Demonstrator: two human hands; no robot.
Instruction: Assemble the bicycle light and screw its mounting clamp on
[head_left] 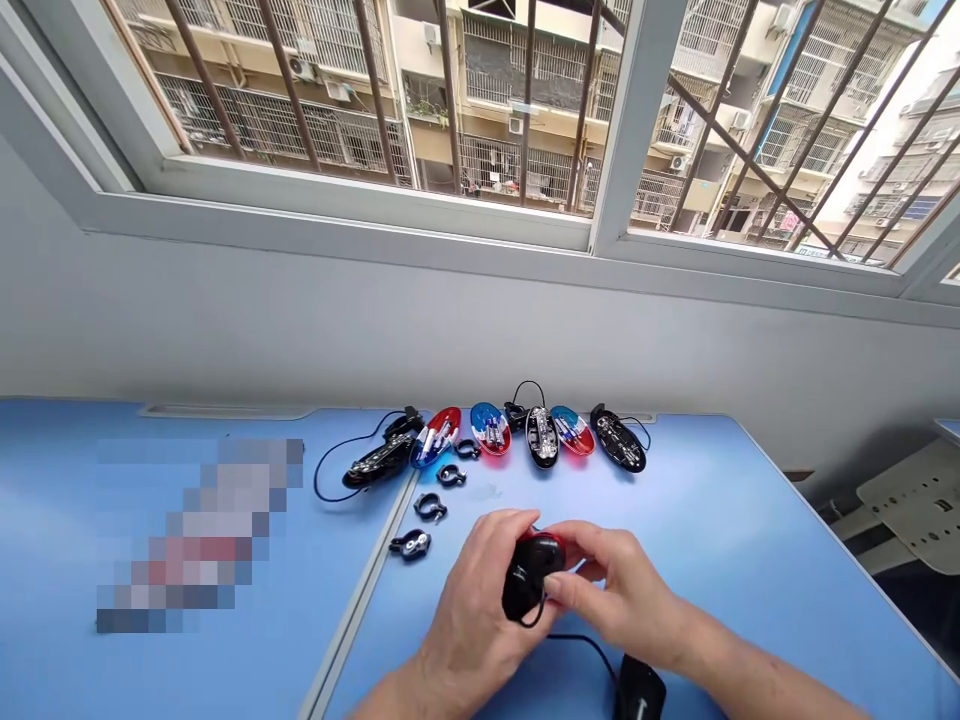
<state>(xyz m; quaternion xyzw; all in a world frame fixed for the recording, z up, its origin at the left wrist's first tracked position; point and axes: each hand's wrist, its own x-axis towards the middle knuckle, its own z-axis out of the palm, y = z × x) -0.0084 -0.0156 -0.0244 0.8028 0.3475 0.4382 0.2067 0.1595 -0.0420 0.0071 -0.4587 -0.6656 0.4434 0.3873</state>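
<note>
A black oval light [525,580] with a red edge showing at its top is held over the blue table. My left hand [476,600] wraps around its left side, fingers curled over the far end. From the right, my right hand [607,590] grips the same light, with the thumb against the black face close to the cable [592,645]. The cable loops below the light and runs to a black box-like part [639,688] at the lower edge, partly cut off. What the fingertips press behind the light is hidden.
Several black clamp rings [430,507] lie in a line left of my hands. Behind them are open black housings [541,437] with cables and red-blue lens covers [491,428]. A table seam [367,590] runs along the left; a blurred patch [217,530] covers something beyond it.
</note>
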